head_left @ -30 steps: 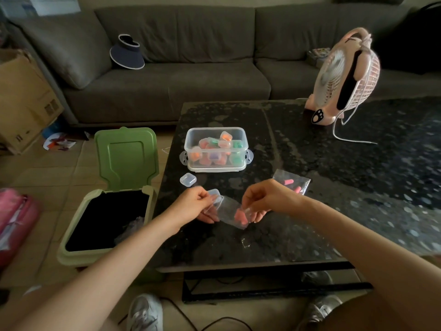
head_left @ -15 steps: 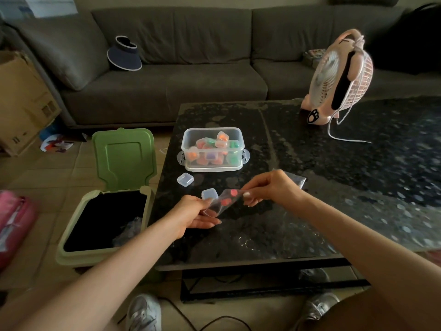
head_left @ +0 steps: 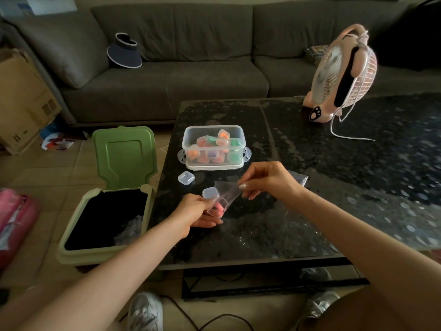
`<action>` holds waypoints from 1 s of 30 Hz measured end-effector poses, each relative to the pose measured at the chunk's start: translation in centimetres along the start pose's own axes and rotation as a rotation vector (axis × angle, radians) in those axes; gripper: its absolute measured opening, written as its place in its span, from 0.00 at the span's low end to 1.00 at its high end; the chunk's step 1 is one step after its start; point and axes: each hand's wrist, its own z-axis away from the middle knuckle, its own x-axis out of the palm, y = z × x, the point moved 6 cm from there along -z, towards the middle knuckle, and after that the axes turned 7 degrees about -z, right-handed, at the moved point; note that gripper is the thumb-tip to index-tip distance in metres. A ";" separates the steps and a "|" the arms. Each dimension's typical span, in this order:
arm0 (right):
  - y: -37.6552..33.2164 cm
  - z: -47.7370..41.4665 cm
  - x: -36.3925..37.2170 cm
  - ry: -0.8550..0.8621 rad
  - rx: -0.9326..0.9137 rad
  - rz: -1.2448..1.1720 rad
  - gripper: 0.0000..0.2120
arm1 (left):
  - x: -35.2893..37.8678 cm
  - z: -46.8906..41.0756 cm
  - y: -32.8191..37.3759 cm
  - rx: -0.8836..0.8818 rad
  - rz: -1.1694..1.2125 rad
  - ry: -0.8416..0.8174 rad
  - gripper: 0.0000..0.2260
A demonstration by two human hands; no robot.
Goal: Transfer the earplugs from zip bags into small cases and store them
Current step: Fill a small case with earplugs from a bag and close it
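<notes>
Above table: right hand pinches zip bag, left hand grips small case (earplugs pink).

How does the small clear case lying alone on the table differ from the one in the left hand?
The lone small clear plastic case lies on the black table, untouched; the held clear case is off the table in the left hand, against the clear zip bag. The lone case looks empty; pink earplugs show beside the held one. Both are small, clear, rounded squares.
</notes>
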 end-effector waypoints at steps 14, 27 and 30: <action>-0.7 -0.4 -0.7 0.133 -0.029 -0.050 0.03 | -0.1 0.1 -0.2 0.015 -0.034 0.004 0.13; 2.4 -2.3 -4.2 0.529 0.142 0.376 0.11 | -2.9 -1.3 1.7 0.296 -0.546 0.379 0.04; 1.2 -2.2 -3.5 0.546 0.073 0.648 0.20 | -2.6 -1.5 3.5 0.645 -0.847 0.384 0.17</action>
